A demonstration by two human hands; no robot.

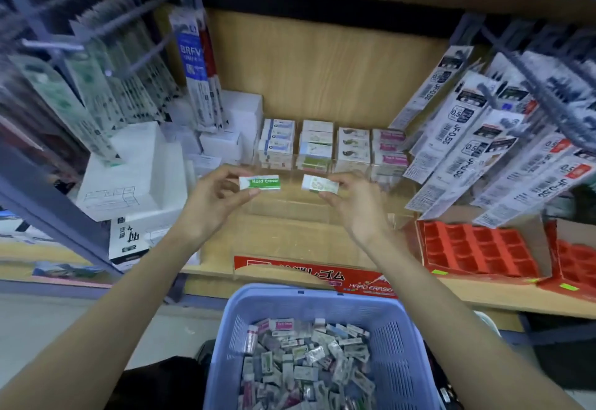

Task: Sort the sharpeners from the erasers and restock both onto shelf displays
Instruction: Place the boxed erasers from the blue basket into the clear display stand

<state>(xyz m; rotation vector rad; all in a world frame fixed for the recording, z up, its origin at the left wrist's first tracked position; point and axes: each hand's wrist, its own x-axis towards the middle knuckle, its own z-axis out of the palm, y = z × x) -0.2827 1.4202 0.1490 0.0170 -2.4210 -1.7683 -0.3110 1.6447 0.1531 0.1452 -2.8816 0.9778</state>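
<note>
I have both arms reaching over the basket toward the wooden shelf (pixel 322 235). My left hand (pixel 219 196) pinches a small rectangular eraser (pixel 260 182) between thumb and curled fingers. Its glossy green and white sleeve reads "Hard Eraser". My right hand (pixel 351 203) grips a second eraser (pixel 320 184) the same way. This one is a white block in a pale sleeve with a faint greenish print I cannot read. The two erasers sit side by side, apart, just in front of the clear acrylic display (pixel 322 203).

At the far end of that display, stacked erasers (pixel 332 148) stand in four neat columns, with blue, green, dark and pink sleeves. A red card strip (pixel 316 275) on the display's near edge carries Japanese characters and "HARD ERASER".

Nearest to me is a blue plastic basket (pixel 392 345) with slotted walls. It is heaped with small wrapped packets (pixel 306 358), mostly grey and white with some pink. I cannot tell the sharpeners from the erasers in there.

To the right lie red moulded trays (pixel 477 248) with square pockets. Above them hang long refill packs (pixel 467 138) marked "JF-0.5". To the left are plain white cartons (pixel 129 170) and a hanging blue pack (pixel 190 54) reading "BRFV".
</note>
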